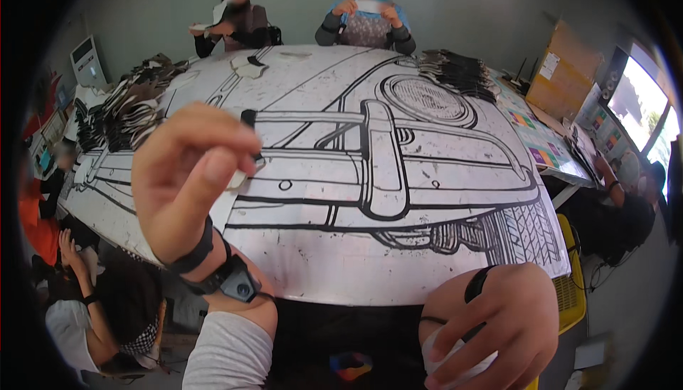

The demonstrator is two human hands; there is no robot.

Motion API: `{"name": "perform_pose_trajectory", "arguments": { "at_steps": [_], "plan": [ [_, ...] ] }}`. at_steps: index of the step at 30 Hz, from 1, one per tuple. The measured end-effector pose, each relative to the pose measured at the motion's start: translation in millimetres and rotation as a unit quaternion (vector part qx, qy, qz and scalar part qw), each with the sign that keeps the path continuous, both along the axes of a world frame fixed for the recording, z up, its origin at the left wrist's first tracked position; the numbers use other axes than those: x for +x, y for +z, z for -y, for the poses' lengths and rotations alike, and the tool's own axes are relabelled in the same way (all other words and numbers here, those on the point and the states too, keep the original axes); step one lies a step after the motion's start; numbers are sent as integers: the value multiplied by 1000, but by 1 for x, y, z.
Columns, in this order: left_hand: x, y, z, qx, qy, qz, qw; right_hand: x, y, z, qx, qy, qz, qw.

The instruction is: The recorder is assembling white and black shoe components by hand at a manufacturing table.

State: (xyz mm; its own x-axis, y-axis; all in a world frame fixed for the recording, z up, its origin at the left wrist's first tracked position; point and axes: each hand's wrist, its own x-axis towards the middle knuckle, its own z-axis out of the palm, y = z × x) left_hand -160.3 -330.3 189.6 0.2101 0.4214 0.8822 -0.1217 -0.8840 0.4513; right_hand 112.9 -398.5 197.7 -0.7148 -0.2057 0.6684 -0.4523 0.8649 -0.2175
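My left hand (188, 177) is raised over the near left part of the table, its fingers curled toward the thumb. A small pale piece (238, 179) shows beside the thumb tip; whether the fingers grip it or it lies behind them I cannot tell. A camera on a dark strap (240, 287) sits on that wrist. My right hand (501, 329) hangs at the table's near right edge, fingers loosely apart, with nothing visible in it. Below both hands is the white table cover (306, 269), printed with a black line drawing of a car front.
Piles of dark and pale cut pieces lie at the far left (128, 116) and far right (459, 73). One loose pale piece (249, 68) is near the back. Two people sit across; others work at both sides. A yellow basket (571, 283) stands at right, a cardboard box (562, 70) behind.
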Motion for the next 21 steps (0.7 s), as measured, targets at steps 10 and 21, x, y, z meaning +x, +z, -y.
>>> {"name": "perform_pose_trajectory", "arguments": {
  "at_steps": [10, 21],
  "plan": [
    [-6, -86, -179, -117, 477, -284, 824, 5, 4, 20, 9, 5, -23, 1000],
    [-24, -189, -219, -312, 589, -436, 604, 6, 0, 6, 39, 114, -200, 972]
  ]
}}
